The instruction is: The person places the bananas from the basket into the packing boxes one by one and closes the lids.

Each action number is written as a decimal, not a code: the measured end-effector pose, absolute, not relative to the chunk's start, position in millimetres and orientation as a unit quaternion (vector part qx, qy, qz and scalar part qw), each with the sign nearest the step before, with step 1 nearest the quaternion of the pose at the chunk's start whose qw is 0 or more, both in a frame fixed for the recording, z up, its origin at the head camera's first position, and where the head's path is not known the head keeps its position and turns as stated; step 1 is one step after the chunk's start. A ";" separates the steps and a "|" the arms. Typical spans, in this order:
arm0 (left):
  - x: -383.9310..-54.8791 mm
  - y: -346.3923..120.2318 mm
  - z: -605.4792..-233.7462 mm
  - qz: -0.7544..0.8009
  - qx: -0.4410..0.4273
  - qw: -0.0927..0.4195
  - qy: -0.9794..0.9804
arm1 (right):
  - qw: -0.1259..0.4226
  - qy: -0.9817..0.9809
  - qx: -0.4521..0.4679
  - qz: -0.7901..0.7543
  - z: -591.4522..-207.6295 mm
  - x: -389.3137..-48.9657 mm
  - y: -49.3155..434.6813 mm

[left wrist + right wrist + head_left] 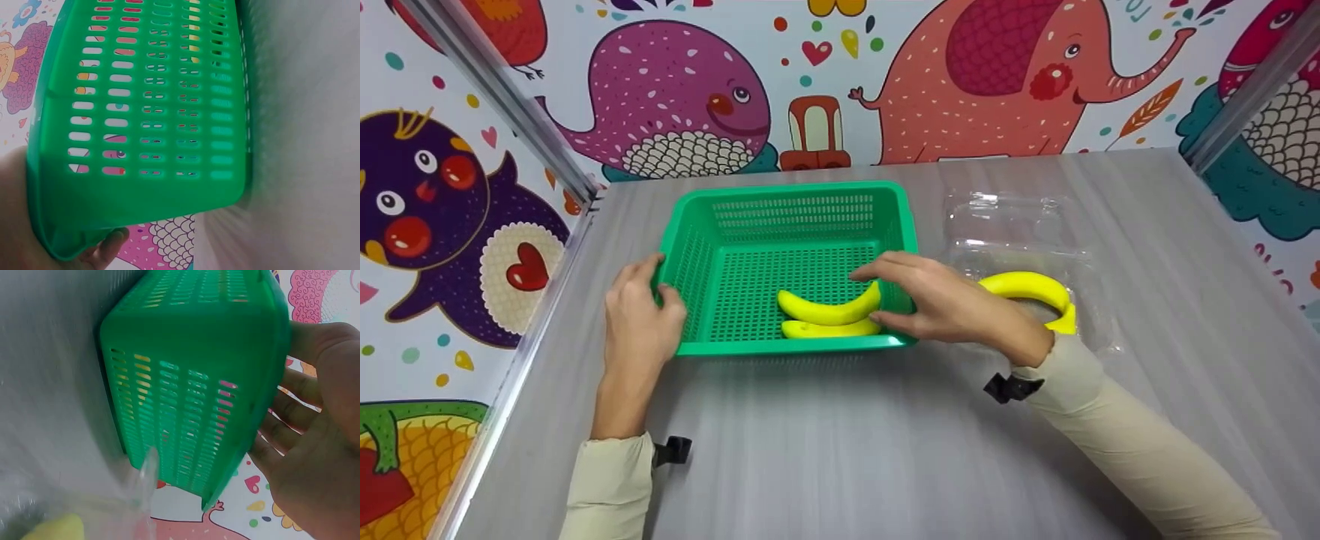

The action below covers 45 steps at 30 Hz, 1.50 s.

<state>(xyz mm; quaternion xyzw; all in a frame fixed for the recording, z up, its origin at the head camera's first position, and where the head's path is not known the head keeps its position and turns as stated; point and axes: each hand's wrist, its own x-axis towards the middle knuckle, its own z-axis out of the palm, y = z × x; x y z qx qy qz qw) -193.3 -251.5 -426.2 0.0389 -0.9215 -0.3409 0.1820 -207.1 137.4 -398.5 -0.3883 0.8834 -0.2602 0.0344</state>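
A green plastic basket (pixel 791 346) with slotted walls stands upright on the table. Two yellow bananas, one (pixel 832 309) just behind the other (pixel 829 329), lie at its front right. On the left side, my left hand (pixel 643 315) grips the basket's rim; a fingertip (pixel 112 244) shows past the wall in the left wrist view. My right hand (pixel 922 296) reaches over the right rim with fingers spread and extended, thumb close to the bananas. Nothing is between those fingers. A third yellow banana (pixel 1027 286) lies to the right, partly behind my right wrist.
Clear plastic packaging (pixel 1012 225) lies right of the basket, around and behind the third banana. A wall (pixel 825 75) printed with cartoon animals closes the table's back, and another panel (pixel 457 225) stands along the left. The grey table (pixel 825 442) extends in front of the basket.
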 end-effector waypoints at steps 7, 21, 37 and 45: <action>-192.5 -253.1 -425.2 -0.341 0.045 0.177 -0.922 | 0.057 0.882 -0.395 -0.252 -399.6 -210.1 119.9; -193.1 -251.5 -425.4 -0.338 0.042 0.176 -0.923 | 0.077 0.884 -0.398 -0.235 -405.2 -218.3 98.2; -194.0 -252.1 -425.8 -0.331 0.045 0.172 -0.927 | 0.097 0.890 -0.399 -0.196 -404.8 -226.0 84.0; -194.0 -252.3 -426.2 -0.334 0.044 0.171 -0.926 | 0.116 0.896 -0.391 -0.178 -406.9 -229.7 78.0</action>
